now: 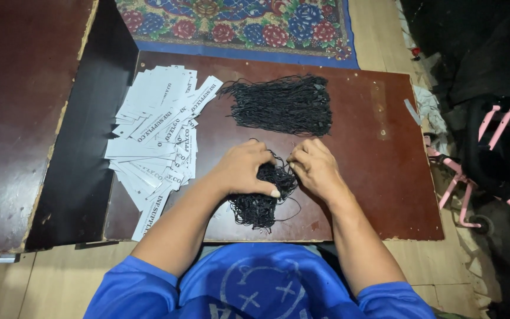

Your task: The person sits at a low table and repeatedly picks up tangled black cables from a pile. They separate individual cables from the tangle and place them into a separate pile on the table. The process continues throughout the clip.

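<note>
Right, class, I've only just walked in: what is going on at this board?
A person in a blue shirt works both hands in a small tangle of black strings on a brown board. The left hand presses on it; the right hand pinches strands at its edge. A larger bundle of black strings lies beyond, white paper tags to the left.

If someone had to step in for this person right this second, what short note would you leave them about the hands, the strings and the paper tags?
Left hand: resting on the near bunch of black strings, thumb pressed on it.
Right hand: fingertips pinching at the top of that same bunch.
Things: a second, larger bundle of black strings lies farther back on the brown board, untouched. A fanned pile of white paper tags lies to the left.
Done: no tag in view shows a string attached.
Left: both string bundles and the whole tag pile are separate; neither hand holds a tag.
</note>
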